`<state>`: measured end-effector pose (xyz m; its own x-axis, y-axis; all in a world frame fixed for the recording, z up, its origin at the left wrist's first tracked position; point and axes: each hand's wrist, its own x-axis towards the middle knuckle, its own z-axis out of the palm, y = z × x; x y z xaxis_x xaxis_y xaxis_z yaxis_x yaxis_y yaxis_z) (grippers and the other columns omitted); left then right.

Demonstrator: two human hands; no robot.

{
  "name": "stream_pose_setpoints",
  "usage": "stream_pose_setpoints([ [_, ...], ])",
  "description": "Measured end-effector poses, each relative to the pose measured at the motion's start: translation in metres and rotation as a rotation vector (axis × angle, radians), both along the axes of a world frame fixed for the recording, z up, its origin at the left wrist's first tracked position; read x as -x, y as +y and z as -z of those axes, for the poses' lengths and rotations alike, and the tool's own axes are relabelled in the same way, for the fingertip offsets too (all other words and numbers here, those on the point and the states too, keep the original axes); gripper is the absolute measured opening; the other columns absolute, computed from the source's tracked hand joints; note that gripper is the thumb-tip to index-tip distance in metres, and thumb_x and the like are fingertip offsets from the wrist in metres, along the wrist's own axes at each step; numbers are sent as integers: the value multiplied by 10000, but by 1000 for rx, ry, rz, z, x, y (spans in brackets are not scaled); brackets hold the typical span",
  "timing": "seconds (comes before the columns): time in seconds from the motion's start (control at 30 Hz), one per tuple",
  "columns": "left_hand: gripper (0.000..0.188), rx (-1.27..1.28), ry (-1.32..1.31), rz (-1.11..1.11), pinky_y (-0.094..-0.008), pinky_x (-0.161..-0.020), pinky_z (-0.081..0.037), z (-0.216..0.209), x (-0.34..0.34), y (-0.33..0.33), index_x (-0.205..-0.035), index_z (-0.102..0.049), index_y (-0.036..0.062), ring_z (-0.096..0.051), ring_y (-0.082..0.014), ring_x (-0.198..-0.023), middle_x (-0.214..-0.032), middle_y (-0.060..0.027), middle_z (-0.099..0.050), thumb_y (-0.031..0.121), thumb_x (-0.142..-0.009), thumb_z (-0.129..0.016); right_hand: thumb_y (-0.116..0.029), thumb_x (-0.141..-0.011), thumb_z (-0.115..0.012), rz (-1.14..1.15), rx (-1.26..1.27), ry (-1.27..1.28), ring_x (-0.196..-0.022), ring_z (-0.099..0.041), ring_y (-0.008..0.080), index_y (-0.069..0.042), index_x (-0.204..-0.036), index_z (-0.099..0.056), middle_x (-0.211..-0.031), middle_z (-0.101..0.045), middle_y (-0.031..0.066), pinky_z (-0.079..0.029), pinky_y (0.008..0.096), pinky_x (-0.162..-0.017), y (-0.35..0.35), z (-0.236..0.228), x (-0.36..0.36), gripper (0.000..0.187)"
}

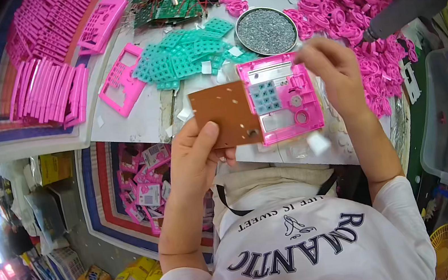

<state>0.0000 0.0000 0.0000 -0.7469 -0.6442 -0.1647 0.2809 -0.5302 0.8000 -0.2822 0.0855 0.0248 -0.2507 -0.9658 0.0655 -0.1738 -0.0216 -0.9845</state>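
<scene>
My left hand (197, 146) grips a thin brown circuit board (226, 114) by its lower left edge, thumb on top. The board has several small pale slots and overlaps the left side of a pink plastic case half (311, 90). That case lies open side up, with a grey-blue button pad (265, 97) and small round parts inside. Over the case's upper right corner, my right hand (333, 64) has its fingers curled together; whatever they may hold is hidden. A blurred white scrap (318, 143) shows just below the case.
Beyond the case stands a round tub of small screws (266, 31). Green rubber keypads (189, 53) lie to its left, wired green circuit boards (170, 4) behind. Pink rings (338, 15) heap at right beside a dark electric screwdriver (405, 5). Pink shells (51, 92) are stacked at left.
</scene>
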Motion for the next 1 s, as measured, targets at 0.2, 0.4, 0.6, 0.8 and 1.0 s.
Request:
stream_pose_setpoints([
  [0.2, 274, -39, 14, -111, -297, -597, -566, 11, 20, 11, -1250, -596, -20, -671, -168, -760, -970, -131, -711, 183, -1077, -533, -141, -918, -745, 26, 334, 218, -798, -620, 113, -3, -1069, -720, -875, -702, 58, -490, 258, -727, 25, -2, -23, 206],
  [0.4, 310, 4, 5, -151, -284, -539, -562, 19, 26, 14, -1285, -560, -9, -672, -181, -733, -1007, -157, -704, 216, -1076, -520, -100, -925, -727, -67, 100, 48, -770, -654, 80, 3, -1096, -726, -882, -722, 43, -514, 229, -648, 19, 16, -24, 200],
  [0.6, 420, -42, 183, -135, -287, -435, -529, -1, 46, 19, -1407, -410, 9, -655, -219, -623, -1042, -212, -691, 271, -1085, -475, -188, -1024, -613, -368, -241, -425, -782, -662, 94, -14, -1237, -664, -980, -709, 37, -545, 236, -628, -3, 19, -44, 280],
  [0.8, 424, 170, 138, -147, -311, -512, -572, 12, 26, 13, -1401, -361, 0, -702, -245, -698, -1016, -223, -695, 300, -1109, -428, -223, -1018, -642, -167, -227, -361, -661, -608, 98, -33, -1385, -580, -1004, -698, 44, -509, 239, -579, 18, 5, -37, 418],
  [1.0, 395, 376, -26, -162, -302, -583, -588, 10, 29, 22, -1362, -402, -32, -696, -206, -703, -982, -205, -701, 279, -1118, -393, -176, -945, -719, -429, -168, 87, -568, -523, 87, -29, -1192, -695, -762, -649, 56, -416, 286, -535, 39, 4, -36, 289],
])
